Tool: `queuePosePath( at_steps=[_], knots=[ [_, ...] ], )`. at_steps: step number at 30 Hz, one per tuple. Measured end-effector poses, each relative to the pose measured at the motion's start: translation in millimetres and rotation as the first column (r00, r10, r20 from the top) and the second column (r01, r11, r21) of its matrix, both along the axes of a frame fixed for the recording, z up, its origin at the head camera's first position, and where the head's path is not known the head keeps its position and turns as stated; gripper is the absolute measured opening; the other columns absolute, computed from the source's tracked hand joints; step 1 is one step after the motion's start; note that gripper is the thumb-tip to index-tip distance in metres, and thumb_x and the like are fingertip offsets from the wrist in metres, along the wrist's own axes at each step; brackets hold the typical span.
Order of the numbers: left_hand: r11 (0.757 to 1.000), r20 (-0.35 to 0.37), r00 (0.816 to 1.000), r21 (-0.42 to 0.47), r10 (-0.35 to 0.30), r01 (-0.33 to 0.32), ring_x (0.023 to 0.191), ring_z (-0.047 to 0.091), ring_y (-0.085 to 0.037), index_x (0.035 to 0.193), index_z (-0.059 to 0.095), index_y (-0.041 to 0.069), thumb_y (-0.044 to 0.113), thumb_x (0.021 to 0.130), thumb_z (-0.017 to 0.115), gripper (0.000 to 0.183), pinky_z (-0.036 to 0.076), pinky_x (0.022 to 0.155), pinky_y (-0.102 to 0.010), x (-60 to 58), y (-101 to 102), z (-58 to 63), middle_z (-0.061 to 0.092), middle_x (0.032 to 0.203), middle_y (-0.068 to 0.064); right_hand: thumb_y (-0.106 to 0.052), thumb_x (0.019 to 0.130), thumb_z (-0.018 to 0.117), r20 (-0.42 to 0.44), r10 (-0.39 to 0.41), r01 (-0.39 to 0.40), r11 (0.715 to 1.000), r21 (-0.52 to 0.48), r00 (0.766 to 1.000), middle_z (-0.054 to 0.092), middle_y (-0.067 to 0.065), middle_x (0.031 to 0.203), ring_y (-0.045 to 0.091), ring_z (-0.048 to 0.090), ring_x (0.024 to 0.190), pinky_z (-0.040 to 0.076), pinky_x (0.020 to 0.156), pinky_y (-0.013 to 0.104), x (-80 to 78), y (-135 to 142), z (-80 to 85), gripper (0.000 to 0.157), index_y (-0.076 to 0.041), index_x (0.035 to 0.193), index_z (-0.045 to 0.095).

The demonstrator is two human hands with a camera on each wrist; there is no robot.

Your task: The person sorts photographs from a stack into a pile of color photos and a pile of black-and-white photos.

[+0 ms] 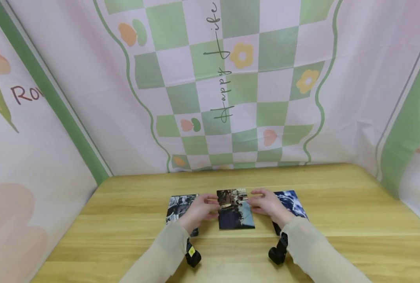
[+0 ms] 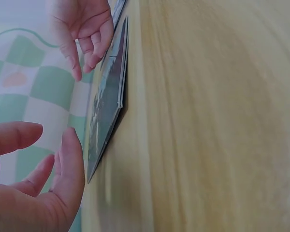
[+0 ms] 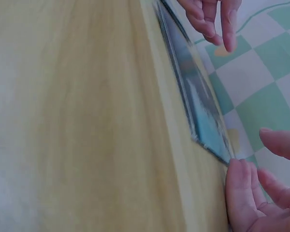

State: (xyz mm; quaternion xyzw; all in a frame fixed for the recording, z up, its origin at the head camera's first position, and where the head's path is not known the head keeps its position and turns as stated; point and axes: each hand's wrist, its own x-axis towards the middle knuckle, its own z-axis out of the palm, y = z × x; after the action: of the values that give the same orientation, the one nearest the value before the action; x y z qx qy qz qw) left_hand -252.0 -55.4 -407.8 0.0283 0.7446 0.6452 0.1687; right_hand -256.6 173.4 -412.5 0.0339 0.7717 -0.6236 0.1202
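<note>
A picture card (image 1: 235, 210), buildings above dark and pale blue areas, lies on the wooden table between the two hands. My left hand (image 1: 202, 209) is at its left side, fingers loosely bent, thumb apart, gripping nothing. On the other side my right hand (image 1: 266, 203) has its fingertips right at the card's edge, with nothing pinched. From the left wrist the card (image 2: 108, 96) appears edge-on as a thin stack, beyond the left fingers (image 2: 70, 169). The right wrist view has the right fingertips (image 3: 239, 169) at the card's near corner.
A black-and-white picture (image 1: 176, 206) lies partly under the left hand in the head view. A dark blue and white picture (image 1: 292, 202) is partly hidden by the right hand. Black wrist cameras (image 1: 278, 253) hang below the sleeves. A checked curtain (image 1: 242, 98) borders the table's (image 1: 142, 188) far edge.
</note>
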Motion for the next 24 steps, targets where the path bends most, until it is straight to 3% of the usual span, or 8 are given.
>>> queuePosePath(
  at_steps=[5,16,24],
  knots=[
    [1.000,0.002,1.000,-0.010,0.003,-0.003,0.107,0.060,-0.032,0.134,0.045,-0.006,0.001,0.093,0.055,0.043,0.057,0.086,-0.038,-0.9,-0.2,-2.4,0.053,0.124,-0.023,-0.005,0.091,0.060,0.011,-0.021,0.021,1.000,0.017,1.000,0.048,0.033,0.127,0.026,0.062,0.101,0.057,0.086,0.038,-1.2,1.5,-1.2,0.052,0.012,0.135,0.036],
    [0.999,0.034,0.999,0.048,0.007,-0.008,0.118,0.053,-0.039,0.135,0.041,-0.010,-0.001,0.092,0.054,0.045,0.056,0.089,-0.041,1.4,1.5,-4.9,0.045,0.134,-0.027,-0.002,0.089,0.060,-0.011,-0.037,0.038,0.997,0.066,0.999,0.055,0.031,0.120,0.035,0.061,0.103,0.057,0.085,0.041,-0.1,-3.5,-4.8,0.045,0.012,0.128,0.043],
    [0.999,0.041,0.999,0.035,0.028,-0.029,0.117,0.054,-0.037,0.133,0.043,-0.008,0.000,0.093,0.053,0.042,0.054,0.092,-0.043,1.3,1.8,-6.6,0.048,0.131,-0.026,-0.002,0.087,0.061,-0.026,-0.045,0.047,0.994,0.102,0.999,0.056,0.031,0.118,0.033,0.062,0.099,0.058,0.083,0.039,1.7,-7.0,-6.0,0.042,0.012,0.125,0.046]
  ],
)
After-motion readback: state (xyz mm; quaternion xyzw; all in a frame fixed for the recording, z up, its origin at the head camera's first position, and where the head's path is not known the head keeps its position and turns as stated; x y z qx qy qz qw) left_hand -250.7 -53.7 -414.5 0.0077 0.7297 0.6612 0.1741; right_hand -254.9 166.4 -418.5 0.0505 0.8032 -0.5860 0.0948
